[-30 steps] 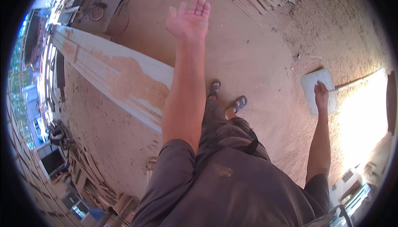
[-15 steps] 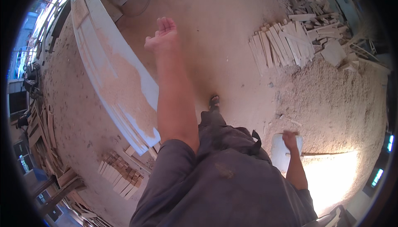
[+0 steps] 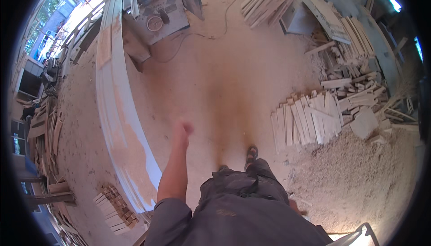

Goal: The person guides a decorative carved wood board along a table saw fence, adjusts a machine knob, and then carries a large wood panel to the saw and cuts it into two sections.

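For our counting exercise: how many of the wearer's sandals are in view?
2: right sandal, beyond the trousers; left sandal, lower and leftward, mostly hidden behind them.

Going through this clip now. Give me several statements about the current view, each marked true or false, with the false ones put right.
1. In the picture, the left hand is closer to the long white board than to the row of pale slats. True.
2. The left hand grips a hammer. False: no object shows in it, though it is blurred.
3. The slats lie on the picture's left side. False: they lie on the right.
4. Brown dust covers part of the board. True.
5. No footwear shows. False: a dark sandal does.
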`<state>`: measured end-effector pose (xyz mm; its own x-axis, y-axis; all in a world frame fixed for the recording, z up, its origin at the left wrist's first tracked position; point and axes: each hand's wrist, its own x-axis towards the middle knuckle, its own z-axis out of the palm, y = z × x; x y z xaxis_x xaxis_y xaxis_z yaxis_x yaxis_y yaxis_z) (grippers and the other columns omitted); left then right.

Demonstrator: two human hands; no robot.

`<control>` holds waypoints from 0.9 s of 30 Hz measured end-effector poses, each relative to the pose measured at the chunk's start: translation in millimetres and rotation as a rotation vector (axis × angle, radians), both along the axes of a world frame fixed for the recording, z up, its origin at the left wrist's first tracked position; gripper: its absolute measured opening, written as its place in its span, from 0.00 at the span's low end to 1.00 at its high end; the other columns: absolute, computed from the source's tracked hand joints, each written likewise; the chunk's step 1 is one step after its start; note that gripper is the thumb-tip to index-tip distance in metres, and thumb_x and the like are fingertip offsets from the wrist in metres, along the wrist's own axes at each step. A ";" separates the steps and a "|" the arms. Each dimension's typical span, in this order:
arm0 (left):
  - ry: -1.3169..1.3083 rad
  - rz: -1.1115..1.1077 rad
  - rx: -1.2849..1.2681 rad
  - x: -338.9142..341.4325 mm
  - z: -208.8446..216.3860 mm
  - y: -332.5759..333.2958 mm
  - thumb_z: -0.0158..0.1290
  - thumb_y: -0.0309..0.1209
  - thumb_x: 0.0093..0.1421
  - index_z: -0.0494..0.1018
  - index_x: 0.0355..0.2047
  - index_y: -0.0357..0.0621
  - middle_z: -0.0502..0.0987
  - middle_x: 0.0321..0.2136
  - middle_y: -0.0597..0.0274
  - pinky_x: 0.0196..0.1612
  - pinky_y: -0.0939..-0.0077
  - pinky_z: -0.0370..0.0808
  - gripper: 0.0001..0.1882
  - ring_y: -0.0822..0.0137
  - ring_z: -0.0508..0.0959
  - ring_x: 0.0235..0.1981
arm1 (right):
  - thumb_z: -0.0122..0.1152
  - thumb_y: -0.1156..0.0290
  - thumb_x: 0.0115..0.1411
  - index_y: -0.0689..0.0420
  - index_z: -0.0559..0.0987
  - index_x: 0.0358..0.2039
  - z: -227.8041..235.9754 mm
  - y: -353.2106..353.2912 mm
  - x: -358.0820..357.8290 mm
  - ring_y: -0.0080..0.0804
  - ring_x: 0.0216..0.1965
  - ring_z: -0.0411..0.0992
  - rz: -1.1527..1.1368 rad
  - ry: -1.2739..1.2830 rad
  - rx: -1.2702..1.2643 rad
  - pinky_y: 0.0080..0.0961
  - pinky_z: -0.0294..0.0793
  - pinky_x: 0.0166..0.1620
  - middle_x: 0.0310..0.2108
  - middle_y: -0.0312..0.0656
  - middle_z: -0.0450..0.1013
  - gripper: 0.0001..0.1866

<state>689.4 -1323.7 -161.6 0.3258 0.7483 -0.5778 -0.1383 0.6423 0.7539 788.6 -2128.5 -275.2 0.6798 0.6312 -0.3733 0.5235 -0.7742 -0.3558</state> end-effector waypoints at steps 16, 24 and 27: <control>1.029 -0.668 0.092 -214.1 -107.8 -238.8 0.49 0.44 0.61 0.81 0.21 0.47 0.81 0.24 0.47 0.33 0.52 0.71 0.20 0.54 0.81 0.30 | 0.57 0.73 0.54 0.62 0.81 0.48 97.6 634.0 465.4 0.43 0.44 0.79 0.070 0.075 0.187 0.32 0.78 0.48 0.42 0.53 0.80 0.20; 1.155 -0.443 0.536 -98.5 -82.2 144.0 0.52 0.35 0.58 0.79 0.30 0.37 0.80 0.26 0.45 0.33 0.55 0.74 0.13 0.48 0.80 0.29 | 0.58 0.64 0.54 0.51 0.80 0.54 178.7 832.3 411.1 0.48 0.51 0.76 0.371 0.373 -0.216 0.38 0.75 0.55 0.49 0.48 0.79 0.25; 1.009 -0.018 0.465 -63.2 8.6 280.9 0.51 0.32 0.60 0.73 0.28 0.32 0.78 0.25 0.47 0.32 0.57 0.71 0.12 0.53 0.78 0.26 | 0.57 0.66 0.53 0.50 0.81 0.53 160.3 868.1 440.4 0.49 0.51 0.76 0.338 0.281 -0.307 0.38 0.75 0.56 0.49 0.49 0.79 0.24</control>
<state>626.2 -1042.8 -153.0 -0.1226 0.9608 -0.2487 0.6807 0.2637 0.6834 1229.0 -1260.3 -114.9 0.3045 0.6307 -0.7138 0.6790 -0.6693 -0.3017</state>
